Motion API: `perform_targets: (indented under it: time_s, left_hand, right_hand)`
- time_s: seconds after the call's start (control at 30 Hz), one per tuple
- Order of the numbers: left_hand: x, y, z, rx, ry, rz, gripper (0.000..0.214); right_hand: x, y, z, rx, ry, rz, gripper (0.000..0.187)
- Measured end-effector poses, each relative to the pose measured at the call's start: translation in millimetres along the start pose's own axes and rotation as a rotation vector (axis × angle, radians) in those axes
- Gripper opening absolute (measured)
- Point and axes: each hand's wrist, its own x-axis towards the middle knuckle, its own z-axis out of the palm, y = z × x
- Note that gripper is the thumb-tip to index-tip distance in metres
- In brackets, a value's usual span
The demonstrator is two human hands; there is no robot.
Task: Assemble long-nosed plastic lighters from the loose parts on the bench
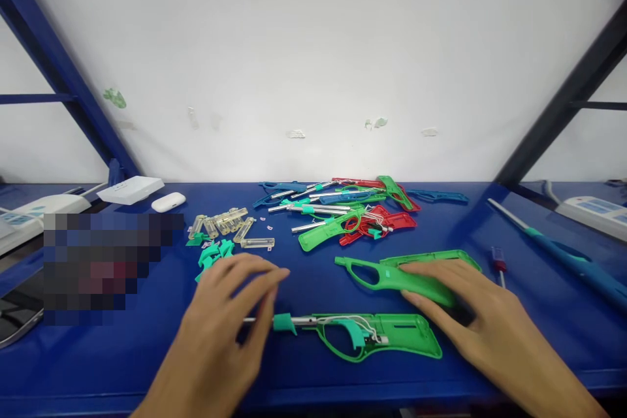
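My left hand [220, 320] is over the metal rod [306, 321] of an opened green gas lighter, its thumb and index fingertips pinched together; whatever they hold, if anything, is hidden. The opened green casing half [406, 333] lies inside up, with a teal trigger [355, 332], white wires and a teal collar [284, 322] on the rod. My right hand [470, 307] grips a green lighter casing half [392, 276], outer face up, between thumb and fingers. Behind it lies another green casing piece [458, 255], partly covered.
At the back lie several lighter parts in green, red [401, 221] and blue [438, 196]. Clear fuel tanks [257, 243] and teal triggers [215, 251] are piled left. A screwdriver [498, 260] and a blue lighter [573, 261] lie right. A white case [168, 202] sits left.
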Motion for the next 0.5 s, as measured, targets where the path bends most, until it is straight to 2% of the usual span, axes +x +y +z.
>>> perform_targets:
  time_s: [0.07, 0.17, 0.23, 0.27, 0.37, 0.5]
  left_hand:
    - [7, -23, -6.5, 0.12, -0.025, -0.019, 0.023]
    - [21, -58, -10.9, 0.286, -0.102, 0.034, 0.032]
    - [31, -76, -8.9, 0.369, -0.243, 0.062, 0.037]
    - [36, -82, -6.6, 0.381, -0.271, 0.072, 0.037]
    - [50, -92, 2.2, 0.389, -0.359, 0.104, 0.032]
    - [65, -91, 8.4, 0.368, -0.474, 0.144, 0.02]
  right_hand:
    - [0, -1, 0, 0.001, -0.01, -0.01, 0.029]
    - [1, -2, 0, 0.016, 0.013, -0.016, 0.027]
    - [2, -2, 0, 0.024, 0.05, -0.018, 0.024]
    - [2, -2, 0, 0.025, 0.069, -0.019, 0.023]
    - [2, -1, -1, 0.025, 0.105, -0.027, 0.02]
    - [3, -1, -1, 0.04, 0.122, -0.056, 0.019]
